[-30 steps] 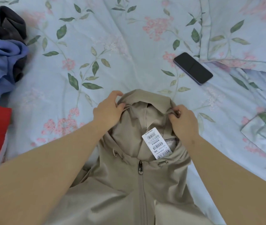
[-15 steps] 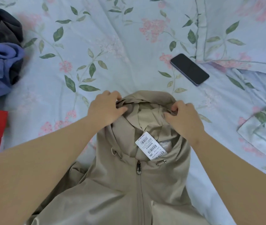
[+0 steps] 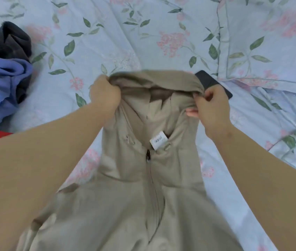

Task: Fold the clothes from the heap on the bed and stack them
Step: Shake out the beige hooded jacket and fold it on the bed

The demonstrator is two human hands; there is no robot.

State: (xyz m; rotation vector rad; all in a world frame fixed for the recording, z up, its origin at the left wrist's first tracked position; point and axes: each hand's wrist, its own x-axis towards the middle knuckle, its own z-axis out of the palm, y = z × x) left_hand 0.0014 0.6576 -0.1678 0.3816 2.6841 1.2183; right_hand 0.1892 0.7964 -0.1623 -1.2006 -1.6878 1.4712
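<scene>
— My left hand [image 3: 105,93] and right hand [image 3: 212,107] are each clenched on one side of the hood's rim. The beige jacket [image 3: 143,196] lies zip-up at the bed's [image 3: 107,42] near edge.
— How do we do this well?
— I'd pull the hood [image 3: 154,82] evenly taut, then lay it flat, clear of the phone [image 3: 208,80] just behind. The heap [image 3: 2,78] waits at the left edge.

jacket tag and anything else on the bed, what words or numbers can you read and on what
Paper tag at the neck of the beige jacket: barcode and print, half tucked in, too blurred to read.
Phone: dark screen, no text showing.
No other writing is visible.
</scene>
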